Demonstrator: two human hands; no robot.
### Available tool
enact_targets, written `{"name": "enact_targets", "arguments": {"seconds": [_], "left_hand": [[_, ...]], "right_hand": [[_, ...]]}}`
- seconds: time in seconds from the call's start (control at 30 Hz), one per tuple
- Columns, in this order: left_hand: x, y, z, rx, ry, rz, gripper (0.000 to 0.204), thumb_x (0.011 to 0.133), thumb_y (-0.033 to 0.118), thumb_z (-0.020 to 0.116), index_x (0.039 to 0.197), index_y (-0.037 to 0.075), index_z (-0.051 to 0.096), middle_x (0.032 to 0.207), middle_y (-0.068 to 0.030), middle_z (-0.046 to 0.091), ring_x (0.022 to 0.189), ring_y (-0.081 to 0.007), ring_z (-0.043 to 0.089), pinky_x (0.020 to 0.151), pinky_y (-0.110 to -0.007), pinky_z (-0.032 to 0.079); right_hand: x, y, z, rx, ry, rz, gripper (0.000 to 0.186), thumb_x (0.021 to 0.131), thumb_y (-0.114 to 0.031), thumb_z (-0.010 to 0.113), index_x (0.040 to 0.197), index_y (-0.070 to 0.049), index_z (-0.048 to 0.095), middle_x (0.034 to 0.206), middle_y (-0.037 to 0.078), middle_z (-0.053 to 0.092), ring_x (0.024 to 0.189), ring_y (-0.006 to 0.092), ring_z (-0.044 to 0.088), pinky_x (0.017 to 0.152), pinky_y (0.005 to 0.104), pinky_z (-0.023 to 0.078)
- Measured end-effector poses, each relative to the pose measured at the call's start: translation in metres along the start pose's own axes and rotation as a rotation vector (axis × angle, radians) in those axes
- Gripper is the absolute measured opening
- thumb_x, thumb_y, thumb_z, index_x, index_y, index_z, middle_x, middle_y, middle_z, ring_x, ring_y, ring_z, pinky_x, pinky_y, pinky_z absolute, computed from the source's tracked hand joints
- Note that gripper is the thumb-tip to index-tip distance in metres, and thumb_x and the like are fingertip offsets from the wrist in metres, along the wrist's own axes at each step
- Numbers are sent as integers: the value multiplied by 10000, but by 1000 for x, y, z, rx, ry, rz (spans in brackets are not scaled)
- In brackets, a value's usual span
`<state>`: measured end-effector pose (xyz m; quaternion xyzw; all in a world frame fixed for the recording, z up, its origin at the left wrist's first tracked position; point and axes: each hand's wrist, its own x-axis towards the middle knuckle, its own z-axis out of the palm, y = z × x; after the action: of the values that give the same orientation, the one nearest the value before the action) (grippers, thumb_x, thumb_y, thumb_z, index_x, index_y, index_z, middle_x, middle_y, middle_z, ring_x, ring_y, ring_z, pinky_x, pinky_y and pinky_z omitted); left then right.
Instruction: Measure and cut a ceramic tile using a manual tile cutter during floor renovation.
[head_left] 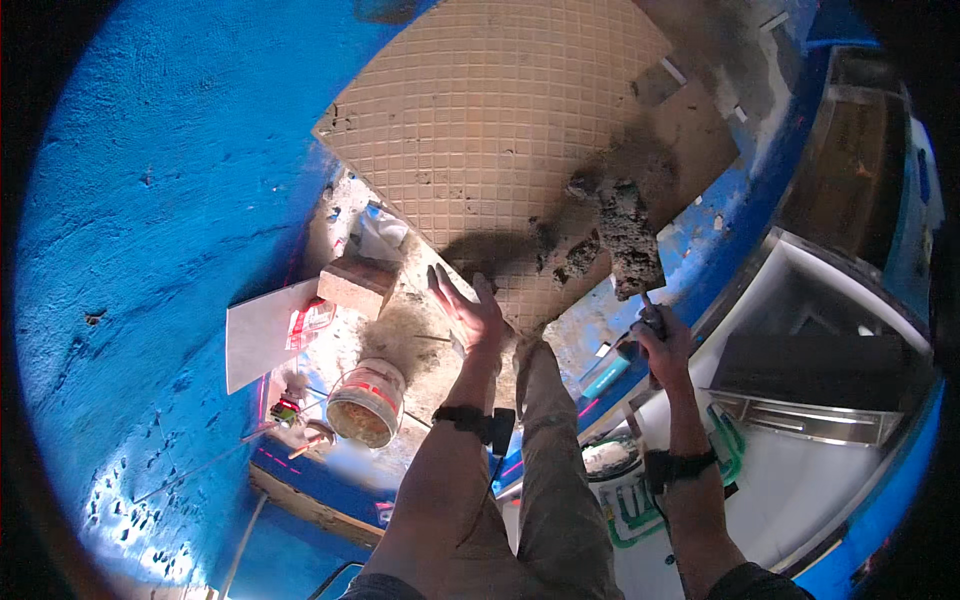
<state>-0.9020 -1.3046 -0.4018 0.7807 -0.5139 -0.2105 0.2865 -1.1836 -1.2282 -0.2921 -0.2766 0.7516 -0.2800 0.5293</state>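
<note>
Right hand grip tight around mortar-laden trowel, left hand spread at tile edge

A brick lies left of the tile, with a bucket nearer below it.

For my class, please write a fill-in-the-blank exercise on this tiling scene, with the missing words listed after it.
1. The right hand holds a trowel loaded with grey ____.
2. The left hand rests open at the edge of the brown ____ tile.
3. The rough wall on the person's left is painted ____.
4. Beside the left forearm stands a round ____ with a red band.

Missing words: mortar; gridded; blue; bucket
</note>
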Motion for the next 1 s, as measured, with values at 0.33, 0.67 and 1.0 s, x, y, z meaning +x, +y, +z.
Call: {"name": "enact_targets", "arguments": {"seconds": [0.33, 0.67, 1.0], "left_hand": [[-32, 39, 38, 43, -247, 302, 839, 860, 273, 680, 1475, -70, 223, 1525, -315, 237, 1426, -504, 206, 1154, -592, 220], [48, 116, 104, -143, -333, 654, 608, 831, 225, 671, 1334, -39, 454, 1378, -251, 438, 1297, -451, 402, 1118, -558, 306], [-7, 26, 36, 31, -118, 385, 740, 850, 329, 654, 1431, -23, 361, 1447, -277, 362, 1346, -502, 322, 1105, -620, 263]], "right_hand": [[79, 34, -26, -27, 72, 22, 170, 832, -148, 714, 919, -36, 619, 636, -7, 551, 500, 83, 502, 482, 277, 414], [109, 11, -24, -83, -138, -79, 189, 805, -153, 744, 888, -50, 609, 690, -26, 555, 611, 67, 505, 570, 269, 423], [44, 57, 3, -378, -177, -121, 212, 799, -164, 745, 908, -36, 616, 675, -3, 567, 606, 93, 492, 588, 290, 445]]}}
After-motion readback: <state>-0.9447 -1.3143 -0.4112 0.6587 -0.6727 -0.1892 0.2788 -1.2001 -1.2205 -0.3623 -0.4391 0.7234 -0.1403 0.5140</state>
